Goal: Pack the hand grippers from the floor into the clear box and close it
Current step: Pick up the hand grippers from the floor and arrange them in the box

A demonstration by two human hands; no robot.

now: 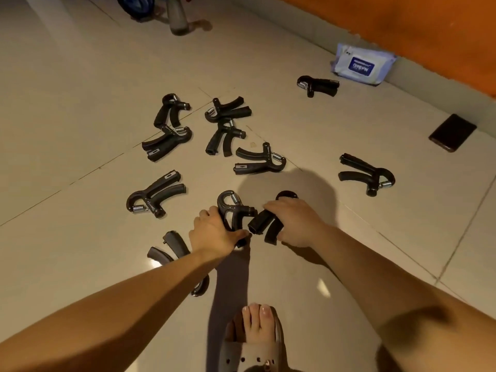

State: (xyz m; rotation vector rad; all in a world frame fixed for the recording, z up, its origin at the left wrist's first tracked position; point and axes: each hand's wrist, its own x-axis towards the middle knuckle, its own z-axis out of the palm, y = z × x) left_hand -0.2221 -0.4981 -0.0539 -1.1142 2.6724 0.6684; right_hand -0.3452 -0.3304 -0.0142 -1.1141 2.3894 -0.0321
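Several black hand grippers with steel springs lie scattered on the pale tiled floor (80,76). My left hand (212,232) grips one hand gripper (232,208) by its handles, spring end pointing away from me. Right beside it, my right hand (294,224) holds a second hand gripper (264,226), whose handles stick out toward my left hand. Another gripper (171,248) lies partly under my left forearm. Others lie at the left (155,194), centre (259,161) and right (367,174). The clear box is not in view.
A pack of wet wipes (362,64) leans by the orange wall (402,22) at the far right, with a dark phone (452,132) nearer along the skirting. A grey bottle (177,14) stands at the top. My sandalled foot (255,339) is at the bottom.
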